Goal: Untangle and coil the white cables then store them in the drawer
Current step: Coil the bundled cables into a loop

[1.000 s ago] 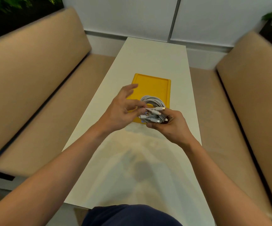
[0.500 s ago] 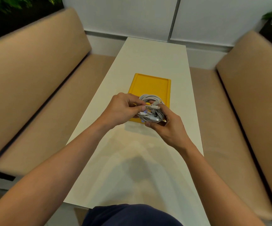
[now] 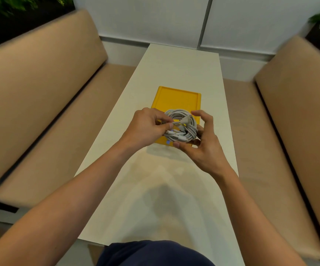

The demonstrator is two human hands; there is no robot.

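A bundle of white cables [image 3: 182, 124], looped into a rough coil with several plug ends sticking out, hangs in the air above the near edge of a shallow yellow drawer tray [image 3: 176, 98]. My left hand [image 3: 145, 129] pinches a plug end at the coil's left side between thumb and fingers. My right hand [image 3: 203, 143] cradles the coil from below and the right, thumb under it, with the upper fingers spread off the cable.
The yellow tray lies on a long white table [image 3: 174, 189] that runs away from me. Tan padded benches [image 3: 40, 93] line both sides. A white wall stands at the far end, and dark planters with greenery sit in the upper corners.
My left hand has gone from open fingers to a pinch on a plug end. My right hand's upper fingers have lifted off the coil and spread. The bundle has stayed above the tray's near edge.
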